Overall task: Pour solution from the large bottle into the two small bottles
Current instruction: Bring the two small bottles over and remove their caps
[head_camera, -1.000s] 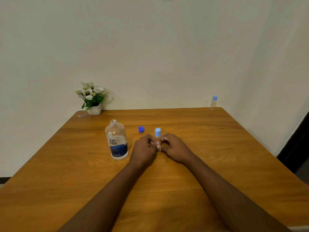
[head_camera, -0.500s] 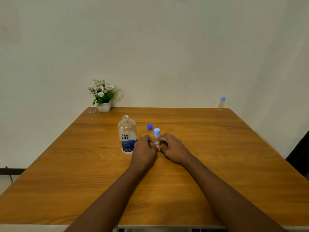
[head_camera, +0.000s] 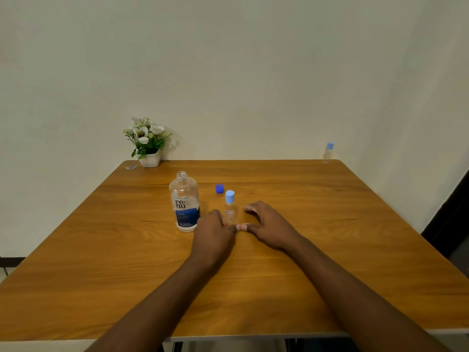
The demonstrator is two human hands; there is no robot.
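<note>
The large clear bottle (head_camera: 184, 201) with a blue label stands uncapped on the wooden table (head_camera: 101, 250). Its dark blue cap (head_camera: 219, 188) lies just behind and to the right. A small clear bottle (head_camera: 230, 207) with a light-blue cap stands upright to the right of the large one. My left hand (head_camera: 215, 229) has its curled fingers against this small bottle's lower left side. My right hand (head_camera: 269, 224) rests on the table to the bottle's right, with fingers spread in an arc and clear of it. A second small capped bottle (head_camera: 328, 152) stands at the far right corner.
A white pot of white flowers (head_camera: 148, 143) sits at the table's far left corner, with a small clear scrap (head_camera: 131, 167) beside it. A pale wall runs behind the table. A dark opening shows at the right edge.
My right hand has let go of the small bottle and opened to its right. The left hand stays at the bottle's base. The camera view has shifted a little.
</note>
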